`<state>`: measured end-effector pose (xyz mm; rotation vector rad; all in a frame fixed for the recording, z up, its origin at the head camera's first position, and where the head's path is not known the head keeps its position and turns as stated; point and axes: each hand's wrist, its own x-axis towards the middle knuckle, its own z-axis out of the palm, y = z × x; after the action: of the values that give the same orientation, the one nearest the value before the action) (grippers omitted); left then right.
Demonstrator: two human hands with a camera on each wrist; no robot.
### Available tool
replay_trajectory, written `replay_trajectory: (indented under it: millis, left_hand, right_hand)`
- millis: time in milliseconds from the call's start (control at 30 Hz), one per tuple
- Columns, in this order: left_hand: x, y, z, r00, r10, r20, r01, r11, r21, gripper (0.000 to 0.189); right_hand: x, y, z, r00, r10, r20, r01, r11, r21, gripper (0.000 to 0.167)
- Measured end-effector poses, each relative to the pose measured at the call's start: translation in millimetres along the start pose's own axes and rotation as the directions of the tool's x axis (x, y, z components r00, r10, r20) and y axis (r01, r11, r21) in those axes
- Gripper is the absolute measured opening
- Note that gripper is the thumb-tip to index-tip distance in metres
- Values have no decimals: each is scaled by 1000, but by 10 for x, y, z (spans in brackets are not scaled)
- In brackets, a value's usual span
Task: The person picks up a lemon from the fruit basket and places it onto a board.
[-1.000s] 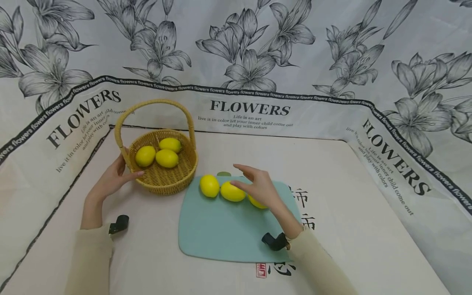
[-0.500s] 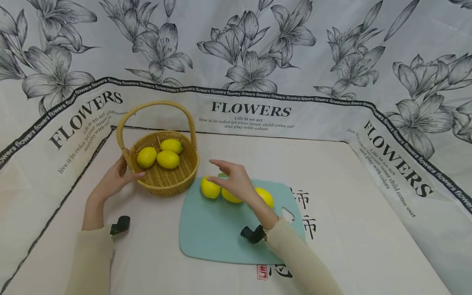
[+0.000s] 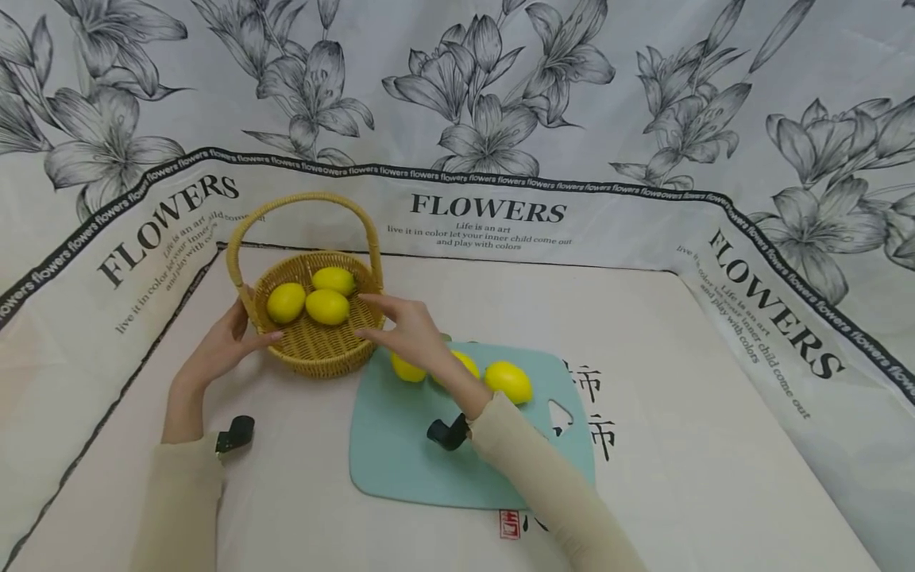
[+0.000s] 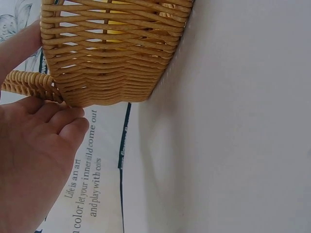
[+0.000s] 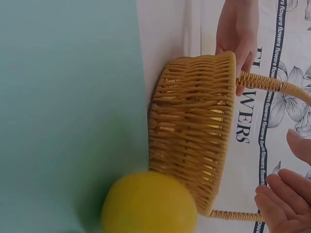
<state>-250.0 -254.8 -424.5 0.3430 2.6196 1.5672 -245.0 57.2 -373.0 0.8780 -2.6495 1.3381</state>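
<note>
In the head view my left hand (image 3: 218,345) grips the rim of a woven basket (image 3: 314,367) at its left side, thumb over the edge and fingers outside by the handle base. Three lemons (image 3: 327,307) lie inside the basket. My right hand (image 3: 411,330) reaches over the basket's right rim, fingers and thumb spread apart with nothing between them. Below its wrist, three more lemons (image 3: 508,383) sit in a row on a light blue-green cutting board (image 3: 400,453), two partly covered by the hand and forearm. The right wrist view shows one lemon (image 5: 148,204) close up.
The basket's tall arched handle (image 3: 307,196) rises above the lemons. Beside the board's right edge, near its cut-out grip hole, black characters (image 3: 602,435) are printed on the white cloth (image 3: 686,477). A flower-printed curtain (image 3: 493,119) closes off the back and sides.
My right hand has moved left from above the board's lemons to the basket's right rim, uncovering the rightmost lemon. My left hand and the basket stay in place.
</note>
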Motion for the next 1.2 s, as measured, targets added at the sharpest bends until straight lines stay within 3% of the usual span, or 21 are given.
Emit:
replay_trajectory:
  millis: [700,1200]
  left_hand:
    - [9,-26,-10,1000,23,-5,-23,1000,-2,97]
    - [25,-59,-26,999,45,-8,-45,999,-13,97]
  right_hand:
    - [494,-93,326,999,43,24,-40,990,-136,51]
    - [716,8,504,988,145,56,-136,981,-135,50]
